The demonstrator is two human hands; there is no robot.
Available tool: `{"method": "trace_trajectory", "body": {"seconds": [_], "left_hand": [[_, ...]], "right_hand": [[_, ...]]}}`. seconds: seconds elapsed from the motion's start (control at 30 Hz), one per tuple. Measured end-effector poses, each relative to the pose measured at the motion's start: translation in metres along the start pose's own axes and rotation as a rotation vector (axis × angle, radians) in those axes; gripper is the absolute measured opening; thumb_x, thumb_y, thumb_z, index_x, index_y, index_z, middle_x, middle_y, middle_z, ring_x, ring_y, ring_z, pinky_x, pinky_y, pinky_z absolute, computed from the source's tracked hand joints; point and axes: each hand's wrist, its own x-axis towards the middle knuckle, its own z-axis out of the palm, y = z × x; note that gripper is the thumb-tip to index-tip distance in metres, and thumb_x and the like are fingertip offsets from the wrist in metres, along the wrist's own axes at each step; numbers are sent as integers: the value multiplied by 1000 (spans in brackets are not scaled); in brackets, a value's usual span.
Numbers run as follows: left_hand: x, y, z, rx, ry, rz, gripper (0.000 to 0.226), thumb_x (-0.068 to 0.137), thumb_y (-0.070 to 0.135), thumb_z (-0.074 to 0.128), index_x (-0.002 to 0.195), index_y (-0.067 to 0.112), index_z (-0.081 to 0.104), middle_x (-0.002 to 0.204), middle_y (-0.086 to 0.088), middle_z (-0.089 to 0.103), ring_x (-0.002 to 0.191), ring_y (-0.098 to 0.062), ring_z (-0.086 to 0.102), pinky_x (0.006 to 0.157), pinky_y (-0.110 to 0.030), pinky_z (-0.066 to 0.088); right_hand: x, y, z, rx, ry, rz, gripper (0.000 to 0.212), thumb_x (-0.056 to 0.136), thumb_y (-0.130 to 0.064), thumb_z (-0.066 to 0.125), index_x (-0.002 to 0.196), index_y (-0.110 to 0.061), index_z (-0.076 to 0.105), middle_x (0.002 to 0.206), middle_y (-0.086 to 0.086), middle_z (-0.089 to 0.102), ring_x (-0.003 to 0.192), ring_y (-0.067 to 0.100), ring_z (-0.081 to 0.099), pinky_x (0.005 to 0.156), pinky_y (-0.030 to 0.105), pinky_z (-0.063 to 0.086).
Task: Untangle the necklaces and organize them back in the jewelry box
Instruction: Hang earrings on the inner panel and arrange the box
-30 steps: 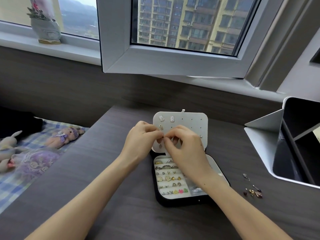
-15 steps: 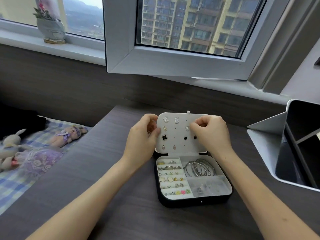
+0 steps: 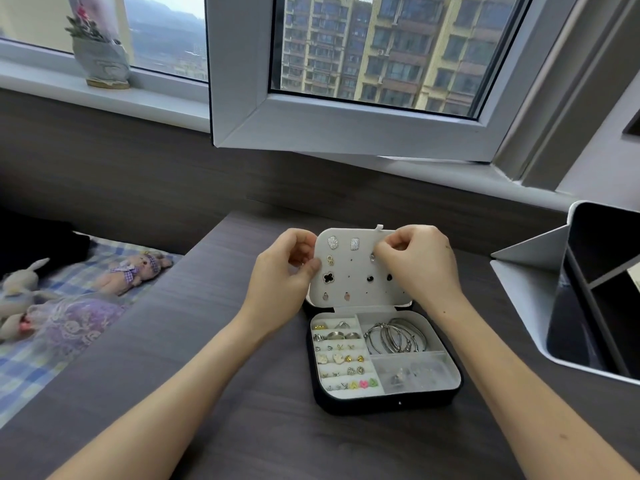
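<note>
Jewelry box, open, on the tabletop toward its far edge: upright earring panel pinched at left edge by left hand, upper right by right hand, hands apart.

One open black jewelry box with white lining sits at six o'clock, with one white perforated earring panel standing upright at its twelve o'clock edge. On the panel I count two sparkly silver rectangular studs, one black clover stud, two small round black studs and two pinkish drop studs. The silver bangles overlap too much to count. Two plush toys lie at nine o'clock, and one grey vase stands at eleven.
</note>
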Motion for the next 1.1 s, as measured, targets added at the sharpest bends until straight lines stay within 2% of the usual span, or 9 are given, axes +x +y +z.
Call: {"method": "trace_trajectory", "body": {"seconds": [0.13, 0.3, 0.43, 0.53, 0.67, 0.77, 0.93, 1.03, 1.1], "left_hand": [[-1, 2, -2, -32, -25, 9, 28, 84, -3, 64, 93, 23, 58, 89, 1, 64, 84, -11, 58, 77, -20, 50], [-1, 1, -3, -57, -30, 2, 31, 84, -5, 63, 91, 25, 57, 90, -1, 65, 85, -13, 58, 78, -22, 50], [-1, 0, -4, -44, -4, -1, 29, 84, -4, 64, 91, 24, 58, 89, 1, 65, 81, -9, 58, 75, -17, 48], [-1, -2, -2, -27, 17, -16, 22, 85, -1, 64, 96, 18, 58, 89, 5, 64, 80, -4, 57, 74, -16, 48], [-1, -6, 1, 23, 47, -34, 20, 87, 2, 62, 102, 15, 58, 90, 6, 64, 80, -6, 58, 74, -18, 48], [-1, -8, 3, 70, 55, -31, 26, 88, 3, 61, 107, 18, 53, 86, 5, 61, 80, -7, 57, 73, -19, 46], [-3, -10, 6, 97, 51, -14, 36, 88, 3, 61, 120, 14, 48, 85, 2, 59, 80, -6, 56, 71, -14, 43], [-3, -10, 6, 119, 48, 3, 37, 88, 2, 61, 121, 12, 47, 84, 5, 58, 80, -4, 55, 69, -9, 41], [-3, -11, 5, 126, 48, 9, 38, 88, 2, 61, 121, 12, 47, 84, 5, 58, 80, -4, 55, 70, -9, 41]], "right_hand": [[0, -3, 3, -86, 30, -21, 17, 80, -21, 59, 68, -16, 69, 64, -3, 61, 67, 21, 58, 61, 27, 41], [-2, -5, 4, -190, 81, -64, 18, 85, -26, 61, 75, -14, 71, 81, -1, 68, 79, 22, 62, 68, 30, 46], [-5, 1, -7, -105, 87, -70, 17, 81, -35, 66, 71, -22, 70, 77, -9, 67, 77, 13, 60, 67, 28, 43], [-14, 29, -35, -76, 17, -5, 14, 82, -32, 68, 70, -25, 69, 74, -10, 67, 74, 13, 60, 65, 28, 43], [-25, 85, -76, -412, -238, 168, 18, 85, -24, 65, 67, -29, 65, 87, -5, 71, 86, 17, 62, 72, 31, 47], [-36, 111, -90, -504, -357, 251, 20, 83, -26, 69, 65, -30, 64, 84, -3, 70, 85, 17, 62, 69, 27, 43], [-42, 125, -87, -544, -397, 316, 21, 75, -42, 74, 72, -22, 70, 75, -4, 68, 82, 16, 61, 66, 25, 41], [-37, 129, -79, -534, -432, 279, 15, 81, -35, 70, 76, -21, 66, 79, -4, 67, 84, 15, 60, 69, 26, 41], [-35, 128, -79, -519, -401, 192, 9, 86, -26, 64, 77, -25, 62, 81, -6, 65, 83, 15, 58, 71, 26, 40]]}}
